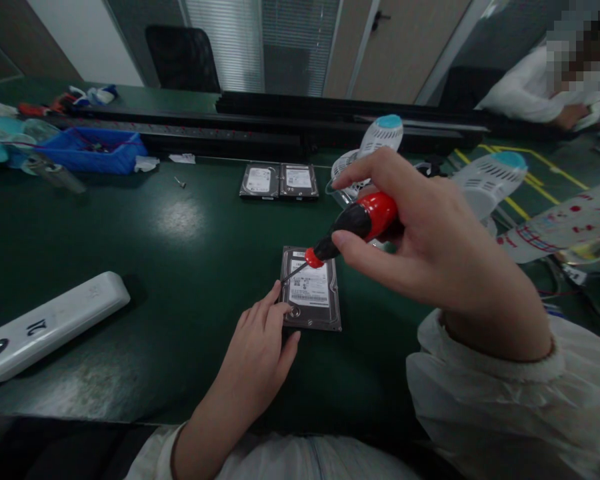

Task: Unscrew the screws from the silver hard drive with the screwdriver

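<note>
A hard drive (310,293) with a white label lies flat on the green table in front of me. My left hand (263,340) holds it at its near left corner, fingers on the left edge and thumb by the front edge. In my right hand (415,233) is a red and black screwdriver (353,227), slanting down to the left. Its thin shaft reaches the drive's left edge, close to my left index fingertip. Whether the tip sits in a screw is too small to tell.
Two more hard drives (279,181) lie side by side farther back. A white handheld device (55,327) rests at left, a blue bin (95,150) behind it. White and teal slotted plastic things (490,180) stand at right. Another person's sleeve (520,87) shows at far right.
</note>
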Tool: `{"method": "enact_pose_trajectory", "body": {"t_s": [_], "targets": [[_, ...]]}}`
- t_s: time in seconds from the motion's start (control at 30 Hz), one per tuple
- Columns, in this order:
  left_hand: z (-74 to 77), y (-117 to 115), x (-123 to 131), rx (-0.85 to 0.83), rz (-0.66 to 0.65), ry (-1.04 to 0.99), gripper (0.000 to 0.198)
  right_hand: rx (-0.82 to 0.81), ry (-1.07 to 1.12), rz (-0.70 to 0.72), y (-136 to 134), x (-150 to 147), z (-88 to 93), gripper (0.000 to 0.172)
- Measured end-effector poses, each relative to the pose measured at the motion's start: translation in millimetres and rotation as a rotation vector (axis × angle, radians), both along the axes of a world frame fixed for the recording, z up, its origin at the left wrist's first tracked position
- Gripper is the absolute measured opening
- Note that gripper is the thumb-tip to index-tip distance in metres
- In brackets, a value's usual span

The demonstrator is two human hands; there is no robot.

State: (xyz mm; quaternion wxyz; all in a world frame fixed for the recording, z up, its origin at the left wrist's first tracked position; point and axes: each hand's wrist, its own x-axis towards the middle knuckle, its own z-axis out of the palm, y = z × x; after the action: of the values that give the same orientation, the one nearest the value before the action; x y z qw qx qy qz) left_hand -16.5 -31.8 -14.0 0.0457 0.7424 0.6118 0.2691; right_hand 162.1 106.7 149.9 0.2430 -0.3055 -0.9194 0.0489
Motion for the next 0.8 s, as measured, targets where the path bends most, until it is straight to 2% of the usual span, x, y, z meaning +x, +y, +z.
{"method": "enact_pose_trajectory", "body": {"t_s": [0.1,0.33,0.5,0.6,0.67,0.8], "targets": [[-0.2,0.3,0.0,0.005,-0.008,-0.014,0.026,-0.020,-0.010,0.052,-0.5,0.5,1.6,0.046],[1.2,1.2,-0.3,0.029,-0.011,0.006,0.026,-0.038,0.033,-0.017,-1.0,-1.2,0.1,0.029],[0.2,0.9,-0.6,0.015,-0.006,0.006,0.026,-0.046,0.077,0.048,-0.9,-1.7,-0.8,0.041],[-0.2,0.8,-0.6,0.017,-0.007,0.000,0.025,-0.014,0.071,0.087,0.3,-2.4,-1.7,0.031],[0.2,0.8,-0.4,0.010,-0.006,-0.003,0.025,-0.008,0.055,0.055,0.9,-3.2,-2.8,0.024],[2.3,0.8,0.4,-0.022,0.004,0.007,0.022,0.006,0.053,-0.024,0.9,-4.5,-4.7,0.025]]}}
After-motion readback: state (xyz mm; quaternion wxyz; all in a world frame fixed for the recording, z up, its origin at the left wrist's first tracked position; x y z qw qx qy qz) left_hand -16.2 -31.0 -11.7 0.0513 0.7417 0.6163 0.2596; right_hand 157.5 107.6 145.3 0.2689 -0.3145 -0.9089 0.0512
